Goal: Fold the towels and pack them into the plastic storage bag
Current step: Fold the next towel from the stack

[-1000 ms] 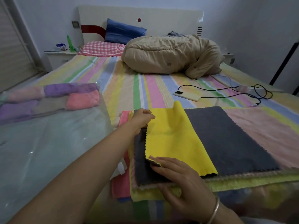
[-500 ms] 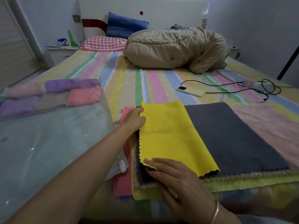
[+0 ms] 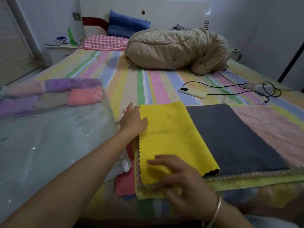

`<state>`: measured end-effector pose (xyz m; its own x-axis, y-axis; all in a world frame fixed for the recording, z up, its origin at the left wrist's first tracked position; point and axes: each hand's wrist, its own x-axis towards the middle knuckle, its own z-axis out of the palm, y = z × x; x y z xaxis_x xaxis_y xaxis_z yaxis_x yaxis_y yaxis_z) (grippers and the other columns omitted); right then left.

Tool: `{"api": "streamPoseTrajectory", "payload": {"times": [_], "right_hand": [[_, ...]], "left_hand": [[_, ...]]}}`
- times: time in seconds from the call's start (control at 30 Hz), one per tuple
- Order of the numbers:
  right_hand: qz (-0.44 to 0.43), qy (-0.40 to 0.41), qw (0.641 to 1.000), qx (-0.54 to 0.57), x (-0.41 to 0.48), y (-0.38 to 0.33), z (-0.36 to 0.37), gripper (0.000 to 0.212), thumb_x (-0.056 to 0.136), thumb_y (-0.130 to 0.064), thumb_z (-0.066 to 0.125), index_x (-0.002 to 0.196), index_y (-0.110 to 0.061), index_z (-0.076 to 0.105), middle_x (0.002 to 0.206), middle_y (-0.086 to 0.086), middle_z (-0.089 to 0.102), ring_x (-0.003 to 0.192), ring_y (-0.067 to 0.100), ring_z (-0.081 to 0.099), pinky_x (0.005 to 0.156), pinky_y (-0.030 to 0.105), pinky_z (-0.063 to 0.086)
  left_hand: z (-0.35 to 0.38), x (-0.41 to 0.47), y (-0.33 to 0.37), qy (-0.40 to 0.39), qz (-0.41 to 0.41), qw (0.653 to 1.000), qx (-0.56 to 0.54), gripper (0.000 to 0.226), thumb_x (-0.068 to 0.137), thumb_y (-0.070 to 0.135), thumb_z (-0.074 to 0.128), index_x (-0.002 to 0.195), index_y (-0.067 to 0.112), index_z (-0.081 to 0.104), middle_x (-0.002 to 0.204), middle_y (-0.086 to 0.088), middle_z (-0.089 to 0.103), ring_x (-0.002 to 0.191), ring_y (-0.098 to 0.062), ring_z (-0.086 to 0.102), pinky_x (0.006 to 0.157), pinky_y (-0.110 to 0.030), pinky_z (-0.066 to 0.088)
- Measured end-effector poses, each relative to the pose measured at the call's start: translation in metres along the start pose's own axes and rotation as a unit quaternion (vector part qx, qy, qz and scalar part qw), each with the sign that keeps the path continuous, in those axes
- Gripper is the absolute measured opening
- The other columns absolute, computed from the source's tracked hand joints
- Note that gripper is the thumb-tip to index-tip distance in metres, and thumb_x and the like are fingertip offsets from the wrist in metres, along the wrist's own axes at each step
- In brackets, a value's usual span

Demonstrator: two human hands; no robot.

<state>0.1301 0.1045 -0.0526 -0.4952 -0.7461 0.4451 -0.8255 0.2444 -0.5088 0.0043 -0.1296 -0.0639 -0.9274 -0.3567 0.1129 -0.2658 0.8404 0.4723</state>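
The bed fills the room, its striped sheet running up to the headboard. A clear bag lies flat over its left side, and folded towels in purple, pink and grey sit inside at its far end. A beige duvet is heaped near the head of the bed, with a blue pillow and a checked pillow to its left.

In front of the person lies a pile of flat towels. A grey towel is on top, and a yellow towel lies over the grey one's left part. The yellow towel's zigzag left edge sits close to the pile's left side.

The left hand reaches to the yellow towel's far left corner. It lies palm down with the fingers out straight. The thumb rests on the cloth's edge, so the grip is loose and clasps nothing. The right hand is at the near edge and blurred. Its fingers are spread flat on the yellow towel near its near left corner, again with no closed grip. The yellow towel lies between the two hands, just right of the bag's edge.

A bangle circles the right wrist. A phone lies beyond the pile with a black cable leading off to the right.
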Motion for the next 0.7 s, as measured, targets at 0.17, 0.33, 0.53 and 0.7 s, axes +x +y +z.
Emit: {"api": "streamPoseTrajectory", "payload": {"times": [0.17,0.33,0.53,0.7], "right_hand": [[0.157,0.071,0.981,-0.091,0.034,0.046,-0.033,0.043,0.088,-0.029,0.039,0.128,-0.028,0.055,0.149,-0.005,0.039,0.139,0.014,0.030,0.112,0.030,0.027],[0.292,-0.183,0.906,-0.244,0.012,0.097,-0.040,0.061,0.093,-0.062,0.004,0.149,-0.039,0.015,0.159,-0.012,0.001,0.147,0.013,-0.003,0.120,0.035,0.002],[0.232,-0.033,0.956,-0.176,-0.030,0.115,-0.077,0.043,0.098,-0.009,0.047,0.136,-0.029,0.047,0.146,-0.006,0.041,0.139,0.017,0.032,0.113,0.032,0.030],[0.155,-0.022,0.979,-0.130,-0.043,0.110,-0.076,0.060,0.083,-0.041,0.053,0.141,-0.035,0.038,0.146,-0.013,0.039,0.135,0.006,0.034,0.107,0.034,0.037]], "left_hand": [[-0.002,-0.052,0.040,-0.003,0.205,0.978,0.033,0.054,0.098,0.034,0.046,0.149,0.023,0.031,0.161,-0.001,0.016,0.146,-0.023,0.019,0.119,-0.039,0.016],[0.029,-0.084,0.030,-0.134,0.238,0.950,0.148,0.059,0.103,0.047,0.020,0.155,0.027,0.003,0.163,-0.001,-0.008,0.149,-0.014,-0.009,0.121,-0.042,-0.005],[0.035,-0.083,0.027,-0.144,0.237,0.945,0.173,0.060,0.102,0.049,0.015,0.155,0.027,-0.004,0.162,-0.001,-0.013,0.148,-0.013,-0.013,0.120,-0.042,-0.007],[0.034,-0.084,0.026,-0.145,0.238,0.945,0.171,0.060,0.103,0.048,0.016,0.155,0.026,-0.002,0.162,-0.001,-0.011,0.149,-0.013,-0.012,0.121,-0.042,-0.007]]}}
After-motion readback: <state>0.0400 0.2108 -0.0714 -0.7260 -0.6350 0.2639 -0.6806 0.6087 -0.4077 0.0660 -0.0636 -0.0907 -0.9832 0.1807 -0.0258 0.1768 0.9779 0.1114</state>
